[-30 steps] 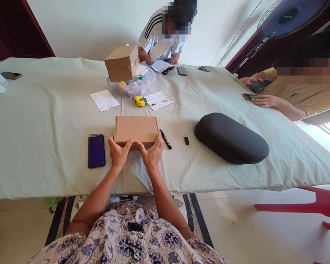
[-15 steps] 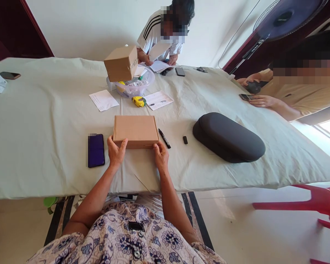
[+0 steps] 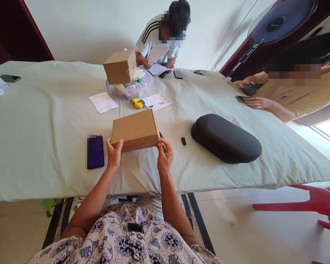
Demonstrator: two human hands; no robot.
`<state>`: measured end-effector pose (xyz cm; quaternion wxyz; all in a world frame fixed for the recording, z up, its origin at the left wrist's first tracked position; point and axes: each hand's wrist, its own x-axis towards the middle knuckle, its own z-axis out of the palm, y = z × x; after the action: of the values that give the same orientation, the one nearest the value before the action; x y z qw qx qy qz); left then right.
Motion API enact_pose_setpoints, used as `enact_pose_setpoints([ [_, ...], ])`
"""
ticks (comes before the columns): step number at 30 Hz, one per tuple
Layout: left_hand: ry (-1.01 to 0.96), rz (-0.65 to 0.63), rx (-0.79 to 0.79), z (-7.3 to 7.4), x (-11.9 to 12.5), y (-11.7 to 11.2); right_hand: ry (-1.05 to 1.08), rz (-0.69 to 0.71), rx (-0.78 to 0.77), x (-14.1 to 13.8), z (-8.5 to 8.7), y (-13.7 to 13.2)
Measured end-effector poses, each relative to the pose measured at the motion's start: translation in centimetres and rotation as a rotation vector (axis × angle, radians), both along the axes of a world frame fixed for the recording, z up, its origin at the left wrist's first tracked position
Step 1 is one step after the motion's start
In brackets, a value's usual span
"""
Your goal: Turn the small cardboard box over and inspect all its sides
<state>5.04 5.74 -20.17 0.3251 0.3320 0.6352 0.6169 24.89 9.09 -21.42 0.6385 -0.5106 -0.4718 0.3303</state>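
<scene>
A flat brown cardboard box is lifted off the pale cloth-covered table and tilted. My left hand grips its near left corner, thumb on top. My right hand holds its near right corner with curled fingers. A black marker lies partly hidden behind the box at the right. A dark purple phone rests flat just left of my left hand.
A black oval case and a small black cap lie to the right. Farther back are a yellow tape measure, paper sheets, a clear tub bearing another cardboard box. Two people sit at the far and right sides. A red chair stands right.
The box was lying flat on the table with both hands at its near edge; the hands moved to its corners and now raise it, tilted.
</scene>
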Motion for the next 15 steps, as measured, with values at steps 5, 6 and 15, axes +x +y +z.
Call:
enact_pose_setpoints([
  [5, -0.274, -0.147, -0.057, -1.2, 1.2, -0.5, -0.041, -0.106, 0.172, -0.3, 4.0, -0.4],
  [6, -0.281, -0.161, -0.056, -1.3, 1.3, -0.6, -0.022, -0.104, 0.172, -0.4, 4.5, -0.5],
  [15, 0.288, -0.112, 0.009, -0.2, -0.6, -1.1, -0.094, -0.111, 0.240, -2.1, 6.4, -0.7],
])
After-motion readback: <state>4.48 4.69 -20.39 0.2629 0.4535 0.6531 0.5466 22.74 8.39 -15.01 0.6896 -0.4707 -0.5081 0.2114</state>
